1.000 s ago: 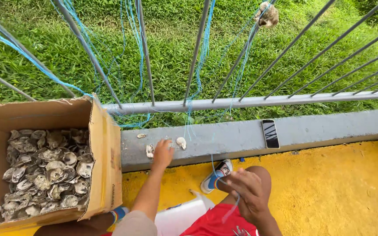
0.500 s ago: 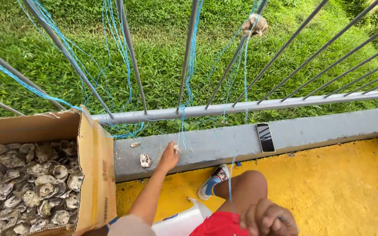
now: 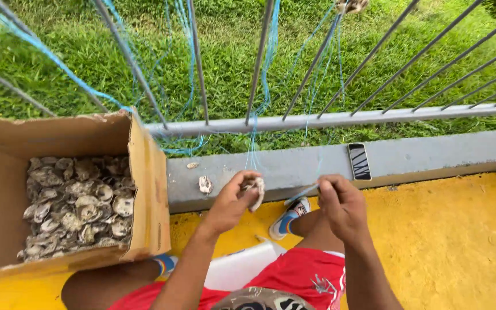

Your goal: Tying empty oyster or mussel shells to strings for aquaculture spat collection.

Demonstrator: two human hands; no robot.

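Two bare hands meet just in front of the grey concrete ledge (image 3: 420, 158) that runs below a metal railing (image 3: 328, 119). The left hand (image 3: 233, 201) has its fingers closed around a pale oyster shell (image 3: 256, 189), held upright at the fingertips, just off the ledge's front face. The right hand (image 3: 340, 204) is pinched shut on a thin blue string (image 3: 304, 192) — the thumb and forefinger grip its end, which points toward the shell, the two hands near each other but not touching.

More blue string hangs in loose strands from the railing bars, falling past the ledge toward the hands. On the ledge top lie a second oyster shell (image 3: 205, 184), left of the held one, and a small shell fragment (image 3: 192, 165) farther back. A dark phone (image 3: 359, 161) lies flat on the ledge to the right of the hands.

At the left stands an open cardboard box (image 3: 150, 189), its bottom covered with a heap of oyster shells (image 3: 76, 204). Below the hands show red shorts (image 3: 294, 275), a knee, and a white shoe with blue stripes (image 3: 288, 217) resting on the yellow floor (image 3: 460, 247) — a white container (image 3: 242, 270) sits between the legs. Green grass (image 3: 58, 69) lies beyond the railing
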